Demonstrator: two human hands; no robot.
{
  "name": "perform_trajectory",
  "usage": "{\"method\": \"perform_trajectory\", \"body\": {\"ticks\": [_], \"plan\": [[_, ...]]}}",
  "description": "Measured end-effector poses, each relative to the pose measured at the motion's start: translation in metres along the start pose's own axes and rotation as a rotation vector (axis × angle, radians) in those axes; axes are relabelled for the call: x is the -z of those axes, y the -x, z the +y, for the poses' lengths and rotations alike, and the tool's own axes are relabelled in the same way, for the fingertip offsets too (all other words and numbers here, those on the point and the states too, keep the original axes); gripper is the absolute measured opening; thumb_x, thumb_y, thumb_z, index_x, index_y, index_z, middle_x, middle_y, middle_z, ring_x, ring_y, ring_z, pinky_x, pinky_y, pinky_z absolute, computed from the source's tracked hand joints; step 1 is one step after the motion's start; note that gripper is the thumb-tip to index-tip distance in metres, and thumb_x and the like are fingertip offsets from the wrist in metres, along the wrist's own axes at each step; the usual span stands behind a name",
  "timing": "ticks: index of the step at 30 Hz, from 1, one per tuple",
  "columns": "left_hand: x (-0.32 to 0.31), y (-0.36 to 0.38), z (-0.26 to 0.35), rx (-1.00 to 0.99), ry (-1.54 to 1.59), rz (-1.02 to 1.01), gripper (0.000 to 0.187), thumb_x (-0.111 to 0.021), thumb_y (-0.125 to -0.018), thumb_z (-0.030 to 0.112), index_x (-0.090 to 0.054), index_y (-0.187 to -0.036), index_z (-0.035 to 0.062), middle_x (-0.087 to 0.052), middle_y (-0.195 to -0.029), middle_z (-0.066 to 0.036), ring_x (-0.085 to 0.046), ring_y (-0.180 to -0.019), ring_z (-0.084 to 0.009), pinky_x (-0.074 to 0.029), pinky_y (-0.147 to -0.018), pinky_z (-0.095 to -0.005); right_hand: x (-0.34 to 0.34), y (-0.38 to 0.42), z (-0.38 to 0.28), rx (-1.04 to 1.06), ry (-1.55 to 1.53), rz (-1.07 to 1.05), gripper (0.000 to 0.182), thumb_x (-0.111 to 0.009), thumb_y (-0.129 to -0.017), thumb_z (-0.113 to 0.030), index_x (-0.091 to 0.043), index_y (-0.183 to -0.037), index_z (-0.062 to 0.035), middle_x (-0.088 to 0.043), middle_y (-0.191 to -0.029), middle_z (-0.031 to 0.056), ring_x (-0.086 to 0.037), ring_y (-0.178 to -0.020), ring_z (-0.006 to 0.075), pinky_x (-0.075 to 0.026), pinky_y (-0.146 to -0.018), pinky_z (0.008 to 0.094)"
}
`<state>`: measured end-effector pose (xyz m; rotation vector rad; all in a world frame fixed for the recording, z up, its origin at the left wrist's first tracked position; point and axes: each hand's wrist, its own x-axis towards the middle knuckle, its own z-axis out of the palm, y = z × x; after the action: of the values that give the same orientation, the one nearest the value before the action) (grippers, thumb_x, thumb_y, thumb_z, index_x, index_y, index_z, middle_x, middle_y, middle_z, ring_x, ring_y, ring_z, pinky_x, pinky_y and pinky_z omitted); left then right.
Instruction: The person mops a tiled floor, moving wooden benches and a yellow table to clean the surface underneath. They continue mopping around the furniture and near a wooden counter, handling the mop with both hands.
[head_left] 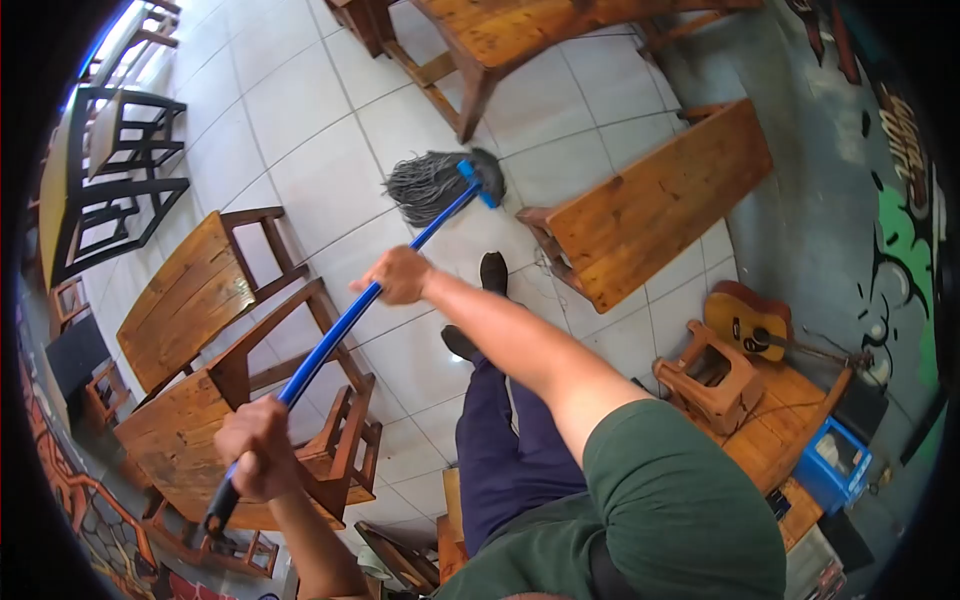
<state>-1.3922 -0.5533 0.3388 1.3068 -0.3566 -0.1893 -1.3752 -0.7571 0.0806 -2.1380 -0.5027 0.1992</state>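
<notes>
A mop with a blue handle [330,343] slants across the view. Its grey string head [425,187] lies on the tiled floor, fanned out to the left of the blue clamp. My right hand [402,276] is closed around the handle about midway along. Near the handle's black end, my left hand [258,450] grips it as well, lower left in the view. My dark shoes [493,272] stand on the tiles just to the right of the handle.
A wooden bench [660,205] stands to the right, and a wooden table [520,35] is ahead. Wooden furniture [185,300] lines the left side. At lower right are a guitar [745,320], a brown stool [710,375] and a blue container [832,465] by the painted wall.
</notes>
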Motion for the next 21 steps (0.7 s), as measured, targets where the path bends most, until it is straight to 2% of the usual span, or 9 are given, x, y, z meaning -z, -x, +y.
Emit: {"method": "perform_trajectory", "body": {"ticks": [4,7,8,11,13,14,16,18,21], "plan": [[-0.075,0.007,-0.087,-0.071,0.049,0.019,0.052,-0.056,-0.083,0.035,-0.025,-0.05,0.0089,-0.028,-0.044,-0.002,-0.027,-0.039,-0.0164,-0.02,-0.047,-0.0335,0.073,0.061,0.082,-0.107,0.216,-0.038,0.041,-0.049,-0.094,-0.041,-0.066,-0.067,-0.0152,-0.067,-0.073,0.0127,-0.065,-0.073,0.0366,-0.051,-0.066,0.0474],[-0.143,0.011,-0.172,0.123,0.035,0.333,0.041,-0.052,-0.085,0.029,-0.058,-0.068,-0.0081,-0.039,-0.054,-0.005,-0.035,-0.048,-0.0169,-0.028,-0.048,-0.0311,0.115,0.103,0.176,-0.233,0.372,-0.045,0.039,-0.051,-0.09,-0.041,-0.067,-0.069,-0.0109,-0.065,-0.076,0.0184,-0.063,-0.074,0.0403,-0.05,-0.065,0.0471],[-0.163,-0.003,-0.195,0.075,0.123,0.236,0.041,-0.051,-0.087,0.028,-0.05,-0.063,-0.0044,-0.037,-0.055,-0.003,-0.033,-0.051,-0.015,-0.029,-0.05,-0.0304,0.131,0.116,0.193,-0.239,0.338,0.11,0.037,-0.056,-0.09,-0.031,-0.062,-0.06,-0.0085,-0.059,-0.065,0.0207,-0.06,-0.062,0.04,-0.046,-0.055,0.0469],[-0.195,-0.034,-0.222,0.012,0.277,0.139,0.042,-0.051,-0.089,0.03,-0.03,-0.061,0.0064,-0.027,-0.054,0.0,-0.024,-0.054,-0.0113,-0.031,-0.057,-0.0288,0.181,0.127,0.201,-0.529,0.222,0.145,0.042,-0.058,-0.089,-0.031,-0.062,-0.056,-0.0044,-0.056,-0.063,0.0235,-0.057,-0.06,0.0427,-0.045,-0.053,0.0456],[-0.187,-0.036,-0.185,0.386,0.171,0.24,0.035,-0.051,-0.087,0.027,-0.04,-0.063,0.0039,-0.043,-0.064,-0.004,-0.044,-0.061,-0.0202,-0.041,-0.069,-0.0332,0.179,0.131,0.205,-0.336,0.325,0.138,0.042,-0.055,-0.091,-0.039,-0.069,-0.065,-0.0086,-0.062,-0.067,0.0194,-0.061,-0.064,0.0409,-0.049,-0.06,0.0466],[-0.199,-0.03,-0.15,0.598,0.155,0.476,0.029,-0.055,-0.086,0.026,-0.05,-0.071,0.0014,-0.06,-0.08,-0.011,-0.061,-0.085,-0.0287,-0.047,-0.082,-0.0369,0.173,0.133,0.198,-0.22,0.214,0.259,0.037,-0.059,-0.089,-0.034,-0.067,-0.062,-0.0105,-0.061,-0.064,0.0179,-0.061,-0.061,0.039,-0.048,-0.058,0.0452],[-0.222,-0.021,-0.11,0.333,0.037,0.197,0.038,-0.057,-0.086,0.028,-0.039,-0.061,0.007,-0.043,-0.064,-0.005,-0.045,-0.064,-0.0209,-0.038,-0.063,-0.0327,0.161,0.135,0.158,-0.027,-0.001,0.47,0.038,-0.064,-0.087,-0.03,-0.059,-0.053,-0.0142,-0.058,-0.055,0.0135,-0.058,-0.054,0.0353,-0.045,-0.053,0.0432],[-0.263,-0.025,-0.091,0.059,-0.043,0.079,0.05,-0.057,-0.087,0.028,-0.023,-0.053,0.0135,-0.029,-0.05,-0.001,-0.03,-0.046,-0.014,-0.025,-0.049,-0.0298,0.168,0.146,0.151,0.064,0.055,0.374,0.04,-0.065,-0.086,-0.03,-0.053,-0.051,-0.0142,-0.054,-0.049,0.0077,-0.056,-0.05,0.032,-0.043,-0.053,0.0421],[-0.301,-0.047,-0.121,-0.127,-0.039,0.05,0.04,-0.054,-0.089,0.024,-0.028,-0.06,0.0133,-0.033,-0.055,0.001,-0.026,-0.045,-0.0122,-0.021,-0.048,-0.0311,0.203,0.146,0.191,0.058,0.047,0.441,0.04,-0.065,-0.086,-0.031,-0.053,-0.051,-0.0139,-0.054,-0.05,0.0059,-0.056,-0.051,0.0307,-0.044,-0.055,0.041]]}}
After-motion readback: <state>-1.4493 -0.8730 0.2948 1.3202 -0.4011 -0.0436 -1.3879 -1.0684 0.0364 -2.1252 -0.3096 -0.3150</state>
